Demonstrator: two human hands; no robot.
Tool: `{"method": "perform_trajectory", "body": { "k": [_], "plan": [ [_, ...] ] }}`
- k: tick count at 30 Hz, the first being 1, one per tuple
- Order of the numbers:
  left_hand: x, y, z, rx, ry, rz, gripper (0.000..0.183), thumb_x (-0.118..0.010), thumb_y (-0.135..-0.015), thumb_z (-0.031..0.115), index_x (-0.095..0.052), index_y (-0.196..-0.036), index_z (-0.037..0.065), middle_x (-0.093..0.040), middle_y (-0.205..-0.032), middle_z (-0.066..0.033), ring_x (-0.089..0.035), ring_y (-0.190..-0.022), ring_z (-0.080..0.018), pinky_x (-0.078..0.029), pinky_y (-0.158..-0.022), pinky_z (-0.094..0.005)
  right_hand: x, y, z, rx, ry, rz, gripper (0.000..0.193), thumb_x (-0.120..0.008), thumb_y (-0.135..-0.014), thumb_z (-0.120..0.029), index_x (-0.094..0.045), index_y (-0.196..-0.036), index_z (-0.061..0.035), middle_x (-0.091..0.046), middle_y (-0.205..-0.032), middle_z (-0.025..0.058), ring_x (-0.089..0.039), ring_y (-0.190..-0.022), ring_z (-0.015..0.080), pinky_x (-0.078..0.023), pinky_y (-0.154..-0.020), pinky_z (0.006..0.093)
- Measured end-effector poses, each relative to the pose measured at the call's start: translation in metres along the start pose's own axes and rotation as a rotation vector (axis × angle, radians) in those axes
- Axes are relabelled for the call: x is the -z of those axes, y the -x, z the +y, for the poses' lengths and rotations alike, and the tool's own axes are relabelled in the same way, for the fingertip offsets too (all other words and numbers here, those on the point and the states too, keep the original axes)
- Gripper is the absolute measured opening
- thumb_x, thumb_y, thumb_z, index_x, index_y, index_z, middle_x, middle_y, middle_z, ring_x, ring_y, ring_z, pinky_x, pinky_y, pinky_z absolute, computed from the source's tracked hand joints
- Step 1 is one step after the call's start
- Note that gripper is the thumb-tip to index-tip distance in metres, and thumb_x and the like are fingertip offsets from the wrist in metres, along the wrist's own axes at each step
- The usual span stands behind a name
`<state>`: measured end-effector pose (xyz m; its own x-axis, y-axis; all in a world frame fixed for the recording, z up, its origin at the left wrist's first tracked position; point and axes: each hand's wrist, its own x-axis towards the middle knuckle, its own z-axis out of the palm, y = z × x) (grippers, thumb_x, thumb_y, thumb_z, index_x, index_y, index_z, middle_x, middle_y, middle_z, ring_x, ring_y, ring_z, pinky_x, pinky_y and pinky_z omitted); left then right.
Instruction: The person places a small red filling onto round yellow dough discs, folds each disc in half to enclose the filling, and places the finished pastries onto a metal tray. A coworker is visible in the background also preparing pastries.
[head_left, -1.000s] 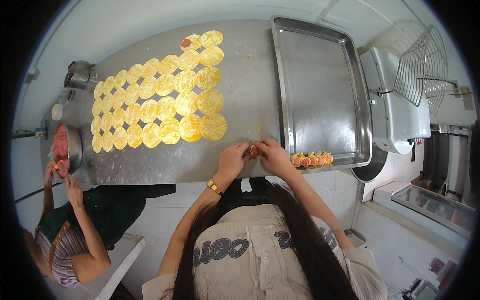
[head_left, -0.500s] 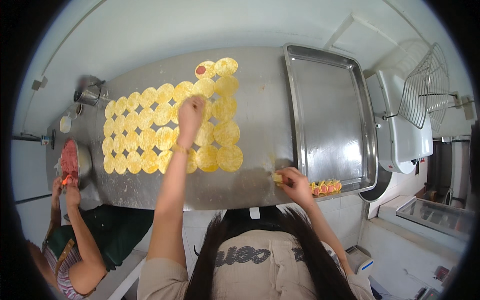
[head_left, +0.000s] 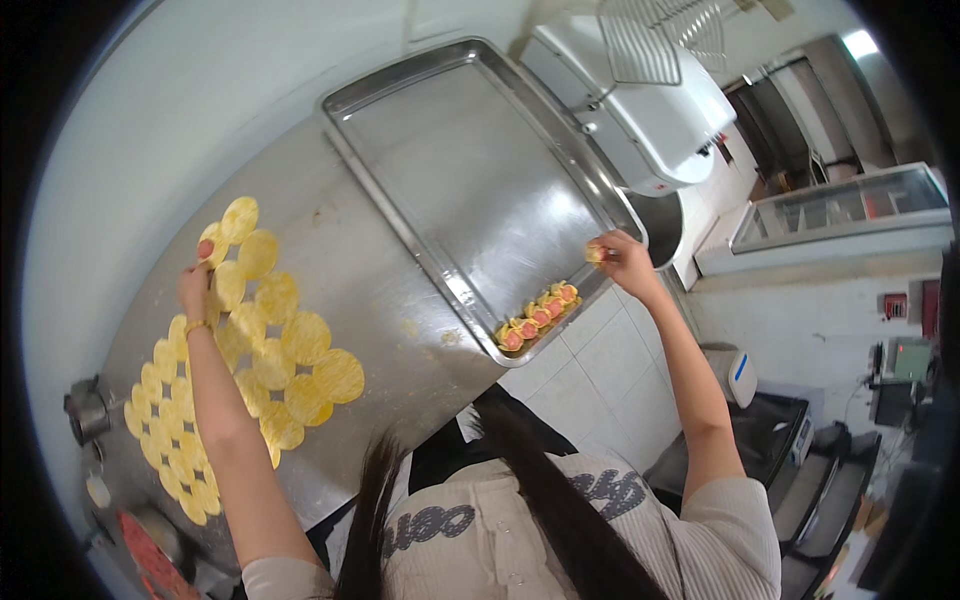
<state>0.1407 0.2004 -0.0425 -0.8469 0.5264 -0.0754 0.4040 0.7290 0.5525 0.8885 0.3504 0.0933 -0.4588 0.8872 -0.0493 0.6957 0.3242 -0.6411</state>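
The right hand (head_left: pixel 628 260) is pinching a small filled wrapper (head_left: pixel 597 253) between thumb and fingers, holding it above or at the near edge of the metal tray (head_left: pixel 430 150), just past the right end of a row of filled wrappers (head_left: pixel 541 317); whether the piece is touching the tray's floor is hard to tell. The grip is taking in only its side, which is probably sparing the soft, pleated shape and leaving the pink middle unsquashed. The row is lying along the tray's near edge, its pieces sitting side by side, apparently so that they are propping one another upright and using little room. Well to the left, the left hand (head_left: pixel 194 290) is reaching over the yellow wrappers (head_left: pixel 305 337), its fingertips being at or just beside a topped wrapper (head_left: pixel 218 236) that is carrying a dab of pink filling (head_left: pixel 205 248); whether those fingers are pressing together or pinching the rim cannot be told. The yellow wrappers are lying flat on the bench (head_left: pixel 330 230) in close rows, seemingly to leave each face open and within reach. More pink filling is resting in a bowl (head_left: pixel 165 526) at the lower left, near the wrappers.
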Motion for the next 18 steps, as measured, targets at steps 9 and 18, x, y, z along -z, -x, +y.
{"method": "perform_trajectory", "body": {
  "k": [9, 18],
  "plan": [
    [0.006, -0.023, -0.050, 0.263, 1.552, -0.065, 0.013, -0.050, -0.089, 0.010, -0.056, -0.092, -0.001, -0.063, -0.093, -0.0112, -0.064, -0.088, -0.0249, -0.055, -0.084, -0.0383, -0.023, -0.007, 0.027, 0.270, 0.179, -0.341, 0.038, -0.054, -0.064, 0.011, -0.066, -0.098, -0.0023, -0.060, -0.095, 0.0141, -0.061, -0.088, 0.0309, -0.051, -0.075, 0.0379],
    [0.030, 0.032, -0.065, 0.211, 1.698, -0.053, 0.017, -0.050, -0.089, 0.008, -0.056, -0.097, -0.006, -0.065, -0.103, -0.0177, -0.064, -0.098, -0.0294, -0.054, -0.089, -0.0418, -0.017, -0.006, 0.030, 0.358, 0.178, -0.533, 0.045, -0.051, -0.064, 0.006, -0.062, -0.108, 0.0039, -0.057, -0.109, 0.0196, -0.060, -0.095, 0.0381, -0.050, -0.085, 0.0417]
  ]
}}
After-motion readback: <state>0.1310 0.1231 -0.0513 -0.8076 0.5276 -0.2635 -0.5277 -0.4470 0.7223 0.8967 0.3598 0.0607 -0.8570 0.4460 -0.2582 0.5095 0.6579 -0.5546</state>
